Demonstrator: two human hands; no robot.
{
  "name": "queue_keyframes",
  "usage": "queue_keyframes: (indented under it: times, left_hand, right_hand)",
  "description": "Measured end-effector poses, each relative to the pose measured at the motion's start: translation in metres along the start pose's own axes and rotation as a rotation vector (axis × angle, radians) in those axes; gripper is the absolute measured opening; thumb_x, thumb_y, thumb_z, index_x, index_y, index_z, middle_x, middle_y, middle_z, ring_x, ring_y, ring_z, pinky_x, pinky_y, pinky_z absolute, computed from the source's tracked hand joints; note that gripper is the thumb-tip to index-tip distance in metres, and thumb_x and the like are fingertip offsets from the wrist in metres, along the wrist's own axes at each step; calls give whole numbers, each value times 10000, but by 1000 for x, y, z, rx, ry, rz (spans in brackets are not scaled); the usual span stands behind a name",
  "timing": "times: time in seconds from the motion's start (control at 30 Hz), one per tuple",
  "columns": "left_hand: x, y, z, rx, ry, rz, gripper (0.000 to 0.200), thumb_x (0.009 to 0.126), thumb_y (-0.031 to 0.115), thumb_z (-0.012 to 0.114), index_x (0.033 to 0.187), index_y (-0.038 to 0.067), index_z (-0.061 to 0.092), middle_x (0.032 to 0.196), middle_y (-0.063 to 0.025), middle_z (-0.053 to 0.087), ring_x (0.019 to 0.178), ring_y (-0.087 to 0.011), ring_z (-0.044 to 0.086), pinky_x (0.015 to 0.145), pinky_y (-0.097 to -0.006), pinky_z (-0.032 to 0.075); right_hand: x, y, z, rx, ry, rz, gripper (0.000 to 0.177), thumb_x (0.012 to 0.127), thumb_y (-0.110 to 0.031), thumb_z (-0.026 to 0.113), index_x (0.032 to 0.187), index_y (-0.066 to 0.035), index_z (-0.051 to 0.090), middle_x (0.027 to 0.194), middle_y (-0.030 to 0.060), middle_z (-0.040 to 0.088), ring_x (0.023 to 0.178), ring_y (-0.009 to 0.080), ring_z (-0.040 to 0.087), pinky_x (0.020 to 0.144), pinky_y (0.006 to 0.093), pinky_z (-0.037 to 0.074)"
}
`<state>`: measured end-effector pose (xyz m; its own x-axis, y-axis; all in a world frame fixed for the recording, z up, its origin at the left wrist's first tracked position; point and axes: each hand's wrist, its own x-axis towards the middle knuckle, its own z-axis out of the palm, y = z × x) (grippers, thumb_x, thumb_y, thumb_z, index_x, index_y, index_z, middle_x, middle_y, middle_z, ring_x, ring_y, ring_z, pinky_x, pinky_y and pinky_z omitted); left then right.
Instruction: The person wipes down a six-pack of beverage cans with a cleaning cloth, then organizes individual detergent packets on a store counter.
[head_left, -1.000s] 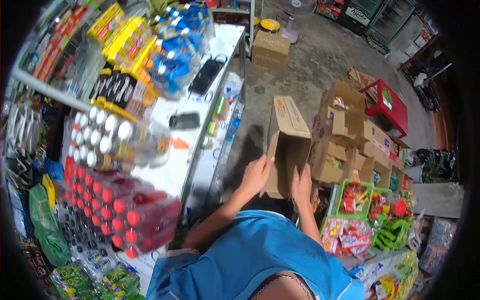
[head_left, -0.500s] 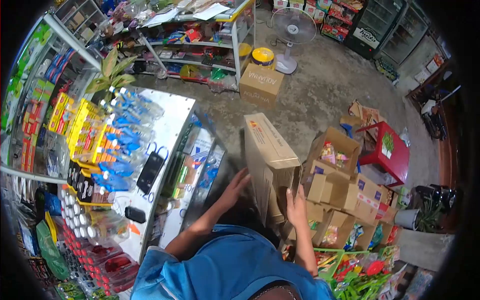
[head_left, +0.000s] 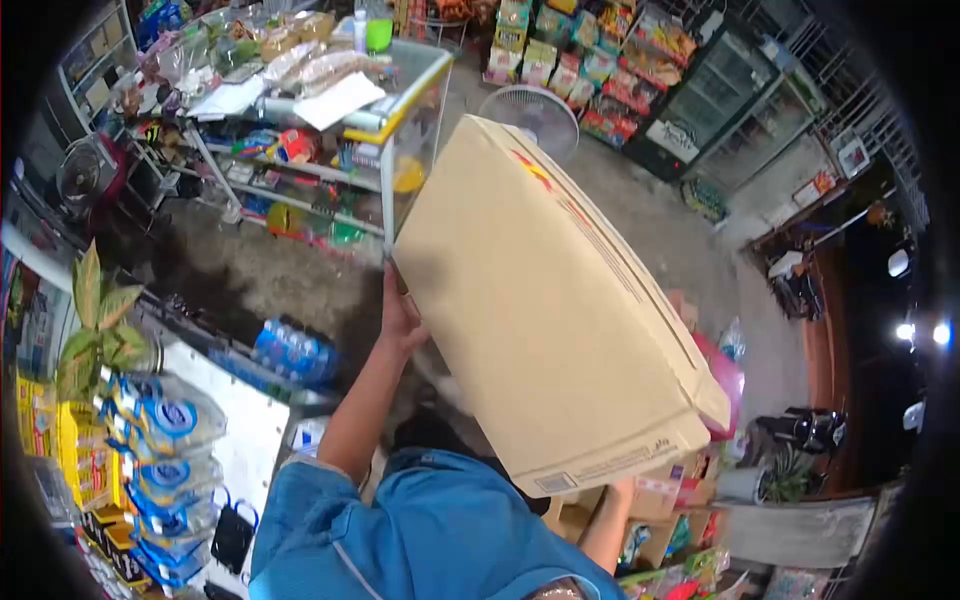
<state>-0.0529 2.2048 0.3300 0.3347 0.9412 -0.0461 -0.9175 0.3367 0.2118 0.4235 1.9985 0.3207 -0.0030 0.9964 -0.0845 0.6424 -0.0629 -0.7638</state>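
A large flat cardboard box [head_left: 550,320] is held up, tilted, in front of the body. My left hand [head_left: 400,318] grips its left edge, the thumb toward the box and the fingers partly behind it. Below the box's lower right end, my right hand [head_left: 622,490] is mostly hidden by the cardboard; only a small part near the wrist shows, so its fingers cannot be made out.
A glass display counter [head_left: 388,190] with papers and bags stands beyond the box. Bottles [head_left: 170,470] stand on a white counter [head_left: 225,400] at left. A standing fan [head_left: 530,115], fridges [head_left: 700,110] and a red table [head_left: 722,375] are farther off; open boxes lie at lower right.
The box has been raised and turned so its broad face shows. My left hand, free before, has taken hold of its left edge. The view has shifted, and my right hand is now mostly hidden.
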Motion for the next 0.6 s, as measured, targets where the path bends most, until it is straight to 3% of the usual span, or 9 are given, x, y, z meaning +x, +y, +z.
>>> queue_keyframes:
  times: [0.07, 0.1, 0.17, 0.3, 0.37, 0.43, 0.47, 0.53, 0.6]
  left_hand:
    - [44, 28, -5, -321, -330, -57, 912, 947, 785, 513, 1525, 80, 490, 1434, -107, 625, 1285, -278, 619, 1065, -461, 525]
    - [60, 40, 10, -323, -338, -43, 912, 947, 785, 513, 1525, 80, 490, 1434, -107, 625, 1285, -278, 619, 1065, -461, 525]
    - [79, 60, 41, 192, 95, 332, 864, 961, 738, 548, 1517, 77, 493, 1415, -99, 636, 1249, -287, 641, 1040, -460, 548]
    - [83, 100, 62, 198, 61, 435, 783, 988, 658, 574, 1507, 76, 498, 1410, -106, 631, 1236, -287, 650, 1055, -456, 541]
    - [76, 106, 67, 394, 253, 554, 753, 1024, 641, 522, 1513, 69, 486, 1426, -128, 610, 1276, -285, 622, 1073, -451, 532]
    - [76, 108, 58, 570, 403, 691, 784, 966, 592, 648, 1509, 55, 474, 1415, -132, 602, 1283, -276, 605, 1092, -443, 498]
    - [72, 108, 63, 790, 352, 778, 793, 882, 443, 757, 1508, 51, 468, 1406, -114, 602, 1291, -268, 593, 1100, -423, 479]
    - [60, 93, 101, 1067, 322, 863, 940, 696, 212, 906, 1499, 37, 449, 1362, -99, 606, 1295, -256, 572, 1127, -400, 426]
    - [59, 77, 105, 1259, 427, 893, 959, 681, 211, 914, 1498, 33, 443, 1360, -110, 603, 1297, -261, 572, 1126, -405, 429]
  right_hand:
    - [41, 1, 4, -99, -41, 4, 526, 1008, -325, 639, 1381, 43, 596, 1371, 238, 650, 1300, 335, 600, 1106, 433, 445]
    - [64, 4, 4, -154, -68, 0, 525, 1002, -326, 642, 1377, 40, 602, 1359, 241, 656, 1287, 336, 609, 1096, 436, 454]
    - [106, 6, -2, -272, -144, -14, 522, 992, -328, 650, 1367, 33, 614, 1335, 247, 668, 1261, 339, 627, 1075, 442, 472]
    - [180, 9, -2, -481, -285, -53, 517, 970, -332, 666, 1348, 19, 639, 1286, 259, 691, 1209, 344, 662, 1033, 454, 508]
    - [219, 5, -3, -531, -326, -94, 515, 965, -333, 670, 1343, 16, 645, 1274, 262, 697, 1196, 345, 671, 1022, 457, 517]
    - [244, -11, -13, -348, -378, 208, 766, 874, -415, 807, 1458, 8, 549, 1276, 282, 686, 1099, 316, 723, 944, 413, 562]
    - [259, -23, -21, -325, -387, 229, 711, 881, -366, 808, 1433, 11, 566, 1221, 253, 706, 1060, 282, 731, 897, 380, 566]
    - [294, -18, -39, -294, -358, -30, 624, 905, -299, 790, 1408, 9, 586, 1182, 214, 712, 1036, 274, 718, 866, 375, 562]
    - [331, -36, -49, -301, -251, -156, 526, 920, -277, 752, 1344, 5, 621, 1132, 260, 708, 1064, 351, 710, 915, 435, 547]
